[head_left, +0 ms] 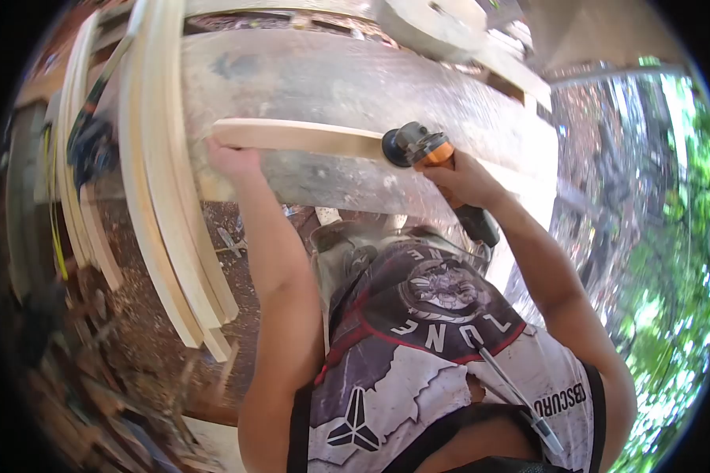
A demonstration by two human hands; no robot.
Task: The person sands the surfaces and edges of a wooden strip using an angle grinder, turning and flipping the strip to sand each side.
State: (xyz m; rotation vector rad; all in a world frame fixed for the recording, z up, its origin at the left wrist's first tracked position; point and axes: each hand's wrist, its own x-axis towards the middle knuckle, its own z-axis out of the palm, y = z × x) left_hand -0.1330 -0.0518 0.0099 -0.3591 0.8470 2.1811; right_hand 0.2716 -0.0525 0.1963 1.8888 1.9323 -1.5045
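A pale wooden strip (308, 139) lies across the workbench (292, 71). My left hand (235, 158) is closed around its left end. In my right hand (472, 180) is an orange and black angle grinder (430, 147), gripped by its body. The grinder's dark round disc (395, 148) is at the right part of the strip and looks to be touching it; the exact contact is hard to make out. The grinder's black rear end points down toward my lap.
Several long pale boards (162, 158) lie across the bench's left side, jutting over its near edge. Beyond them is a dark blue power tool (93, 146). A round wooden slab (434, 24) sits at the far edge. Shavings and offcuts (126, 355) litter the ground at left.
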